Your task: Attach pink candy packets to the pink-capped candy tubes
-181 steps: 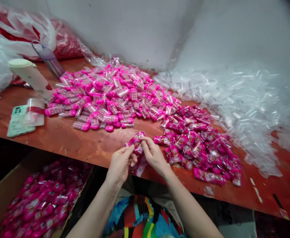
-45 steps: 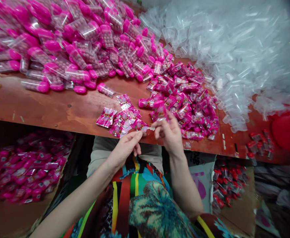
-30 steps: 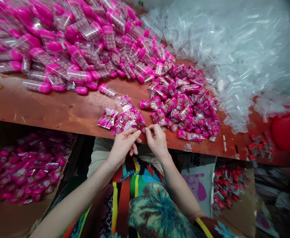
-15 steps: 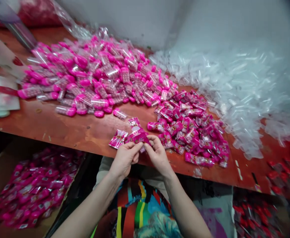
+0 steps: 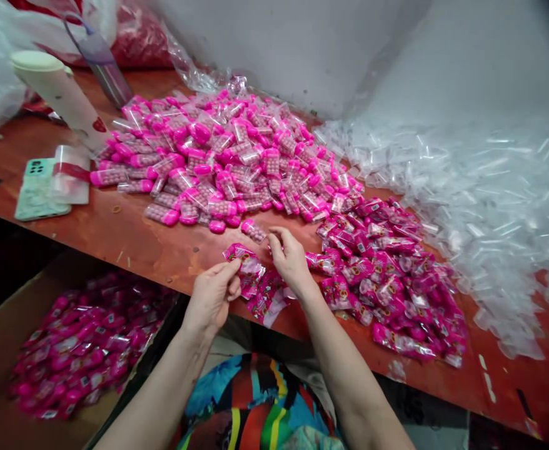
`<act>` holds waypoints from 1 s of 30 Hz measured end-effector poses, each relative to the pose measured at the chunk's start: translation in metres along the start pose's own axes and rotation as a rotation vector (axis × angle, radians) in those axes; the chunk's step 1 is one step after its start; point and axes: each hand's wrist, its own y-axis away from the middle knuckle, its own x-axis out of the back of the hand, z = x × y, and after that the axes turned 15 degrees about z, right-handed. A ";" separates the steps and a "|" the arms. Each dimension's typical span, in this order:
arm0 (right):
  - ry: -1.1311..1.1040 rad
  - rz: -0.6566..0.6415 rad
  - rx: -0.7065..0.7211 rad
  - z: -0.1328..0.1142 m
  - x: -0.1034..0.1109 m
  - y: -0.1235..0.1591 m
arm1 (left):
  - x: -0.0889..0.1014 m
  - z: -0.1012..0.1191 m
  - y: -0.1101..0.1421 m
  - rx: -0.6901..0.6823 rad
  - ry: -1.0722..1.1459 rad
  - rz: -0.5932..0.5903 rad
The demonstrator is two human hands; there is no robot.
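My left hand (image 5: 212,297) pinches the edge of a shiny pink printed wrapper (image 5: 247,267) between thumb and forefinger, near the table's front edge. Below it, more pink wrappers (image 5: 269,299) lie flat and overlap the edge. My right hand (image 5: 289,259) is just right of the held wrapper, thumb and forefinger slightly apart. Close to its fingertips lies a small clear bottle (image 5: 254,231) with a pink cap and pale pink balls inside; a narrow gap seems to separate them. To the right is a heap of wrapped pink packets (image 5: 387,256).
A big pile of pink-capped bottles (image 5: 222,156) covers the table's back. Clear plastic pieces (image 5: 481,200) are heaped at right. A phone (image 5: 40,194), a pale tumbler (image 5: 59,94) and a steel bottle (image 5: 105,69) stand left. Below is a cardboard box (image 5: 2,312) of pink packets.
My hands, together at the wrappers before, have parted. The left keeps hold of a wrapper; the right has moved up beside the loose bottle. The view has turned leftward.
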 end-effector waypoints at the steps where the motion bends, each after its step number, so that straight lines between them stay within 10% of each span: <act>1: 0.122 0.002 0.044 0.002 -0.011 -0.010 | 0.003 0.002 -0.002 -0.002 0.022 0.021; 6: 0.524 -0.099 0.126 0.002 -0.044 -0.027 | 0.012 0.006 -0.005 -0.006 0.096 0.091; 12: -0.084 0.037 0.103 -0.007 -0.009 0.011 | 0.015 0.007 -0.001 0.019 0.159 0.115; 25: -0.940 0.227 -0.769 -0.005 0.065 0.110 | -0.016 -0.037 0.038 0.206 0.133 -0.121; 30: -1.004 0.350 -0.836 -0.002 0.078 0.131 | -0.031 -0.063 0.047 0.246 0.093 -0.164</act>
